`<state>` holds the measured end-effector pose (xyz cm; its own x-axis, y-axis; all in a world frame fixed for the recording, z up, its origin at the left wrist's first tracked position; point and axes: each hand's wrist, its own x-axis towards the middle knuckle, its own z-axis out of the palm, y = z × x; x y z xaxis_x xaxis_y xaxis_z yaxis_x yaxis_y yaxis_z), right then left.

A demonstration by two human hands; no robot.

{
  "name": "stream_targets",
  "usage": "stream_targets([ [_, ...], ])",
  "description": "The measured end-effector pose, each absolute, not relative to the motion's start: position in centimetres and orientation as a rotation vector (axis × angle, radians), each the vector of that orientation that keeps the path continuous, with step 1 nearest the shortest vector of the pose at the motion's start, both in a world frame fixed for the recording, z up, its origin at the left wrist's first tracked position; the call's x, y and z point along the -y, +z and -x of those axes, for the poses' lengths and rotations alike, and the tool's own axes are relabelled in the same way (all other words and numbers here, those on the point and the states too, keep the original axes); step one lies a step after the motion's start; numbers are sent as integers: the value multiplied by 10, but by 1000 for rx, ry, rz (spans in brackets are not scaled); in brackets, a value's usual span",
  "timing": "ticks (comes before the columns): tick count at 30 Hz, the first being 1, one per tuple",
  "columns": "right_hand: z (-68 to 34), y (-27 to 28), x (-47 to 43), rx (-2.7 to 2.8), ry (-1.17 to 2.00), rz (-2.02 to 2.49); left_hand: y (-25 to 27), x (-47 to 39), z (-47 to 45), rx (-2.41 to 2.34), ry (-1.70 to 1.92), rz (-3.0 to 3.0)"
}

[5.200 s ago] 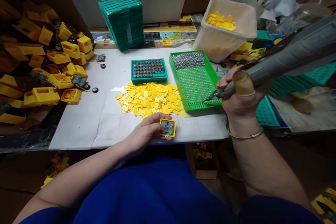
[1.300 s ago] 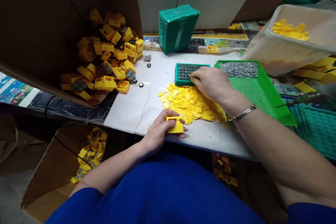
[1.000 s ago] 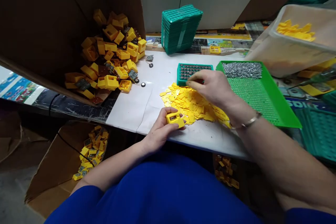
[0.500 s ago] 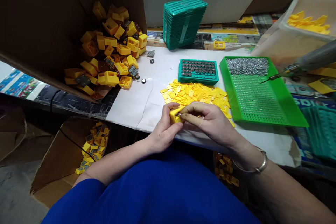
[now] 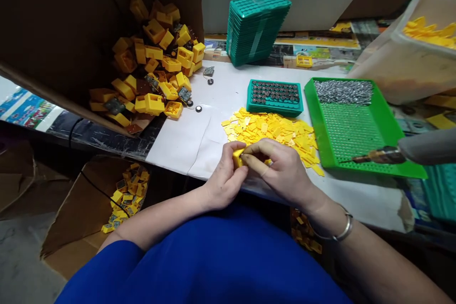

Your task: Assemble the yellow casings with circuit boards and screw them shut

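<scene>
My left hand (image 5: pixel 225 178) is closed around a small yellow plastic housing (image 5: pixel 238 157), thumb below and forefinger above. At the housing's right side, the pinched thumb and fingertips of my right hand (image 5: pixel 276 164) press into its opening. What those fingertips hold is too small and covered to make out. Just beyond my hands lies a loose heap of flat yellow plastic pieces (image 5: pixel 270 128). Behind the heap, a teal tray (image 5: pixel 274 108) carries rows of small round dark metal parts.
An electric screwdriver (image 5: pixel 388 154) hangs over a green tray (image 5: pixel 395 128) with small silver metal pieces (image 5: pixel 344 91). Left, a cardboard box (image 5: pixel 71 88) holds yellow housings with circuit boards. Stacked teal trays (image 5: pixel 256 28) stand behind; a translucent bin (image 5: pixel 384 66) is at right.
The yellow housing has tilted, and my right fingertips now cover the metal bit visible in its opening before. The screwdriver has swung nearer over the green tray. The view has shifted slightly.
</scene>
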<state>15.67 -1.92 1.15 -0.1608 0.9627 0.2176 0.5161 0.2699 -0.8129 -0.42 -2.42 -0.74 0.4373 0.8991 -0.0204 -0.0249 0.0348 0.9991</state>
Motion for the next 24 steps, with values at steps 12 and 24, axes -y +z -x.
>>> stream_targets([
  [12,-163,16,-27,1887,1366,1273,-8,16,45,-835,808,-985],
  [24,-115,20,-59,2461,333,1770,1,10,46,-815,895,-806],
])
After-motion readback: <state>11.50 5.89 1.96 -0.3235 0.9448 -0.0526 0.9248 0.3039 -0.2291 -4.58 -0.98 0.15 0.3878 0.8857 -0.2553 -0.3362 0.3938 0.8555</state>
